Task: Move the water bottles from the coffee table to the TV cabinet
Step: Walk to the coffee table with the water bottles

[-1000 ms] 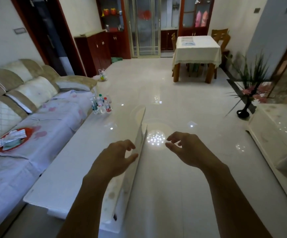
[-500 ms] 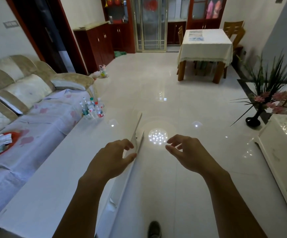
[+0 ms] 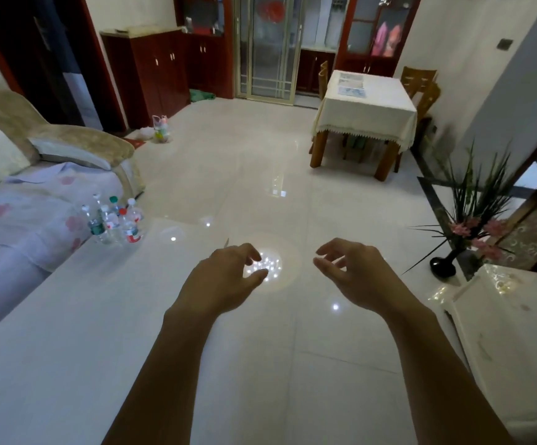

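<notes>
Glossy pale tile and a white coffee table [image 3: 52,348] fill a living room where a person stands with both arms stretched forward, neither hand holding anything. The left hand [image 3: 222,281] hangs over the table's inner edge, its fingers [image 3: 247,250] loosely curled and slightly apart. The right hand [image 3: 357,277] hovers over open floor, its fingers [image 3: 328,248] just as relaxed and empty.

The water bottles [image 3: 113,221], a tight cluster of clear plastic with white, green and red caps, stand upright well beyond and to the left of the left fingertips. They sit at the table's far corner, just beside the flower-print sofa [image 3: 19,220]. None has yet been lifted, so the job appears to be at its very start. The TV cabinet [image 3: 511,332], their destination, lies to the right of the right fingers, with a black vase [image 3: 443,264] of spiky leaves and pink blooms near its far end.

The risks lie in the crowding and the corner. The bottles stand so close together that fingers closing on one could tip its neighbours, and a fallen bottle could roll off the table's edge to the tile. Gathering several at once may cost the grip on smooth plastic. A careless swing toward the cabinet's far end could also catch the vase's leaves.
</notes>
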`<state>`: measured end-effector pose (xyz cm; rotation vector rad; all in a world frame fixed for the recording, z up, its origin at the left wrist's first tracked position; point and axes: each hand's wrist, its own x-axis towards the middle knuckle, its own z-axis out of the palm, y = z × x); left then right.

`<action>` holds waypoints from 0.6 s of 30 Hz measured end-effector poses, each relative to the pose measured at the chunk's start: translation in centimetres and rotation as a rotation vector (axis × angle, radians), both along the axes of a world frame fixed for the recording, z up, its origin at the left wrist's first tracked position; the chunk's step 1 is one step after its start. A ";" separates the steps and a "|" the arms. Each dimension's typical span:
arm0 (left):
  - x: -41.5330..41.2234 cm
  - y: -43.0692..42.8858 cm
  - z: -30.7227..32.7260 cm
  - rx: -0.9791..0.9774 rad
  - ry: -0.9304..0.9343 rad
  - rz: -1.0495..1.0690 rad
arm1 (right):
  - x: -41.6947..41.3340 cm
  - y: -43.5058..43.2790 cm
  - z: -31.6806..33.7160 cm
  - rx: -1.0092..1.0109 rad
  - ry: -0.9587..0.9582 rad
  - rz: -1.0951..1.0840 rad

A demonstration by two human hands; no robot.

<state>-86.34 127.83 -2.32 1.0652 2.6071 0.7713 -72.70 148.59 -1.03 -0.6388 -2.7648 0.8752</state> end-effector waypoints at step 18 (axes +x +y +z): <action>-16.9 24.9 0.7 -0.220 0.035 0.130 | -21.4 25.7 -2.6 -0.083 -0.015 0.174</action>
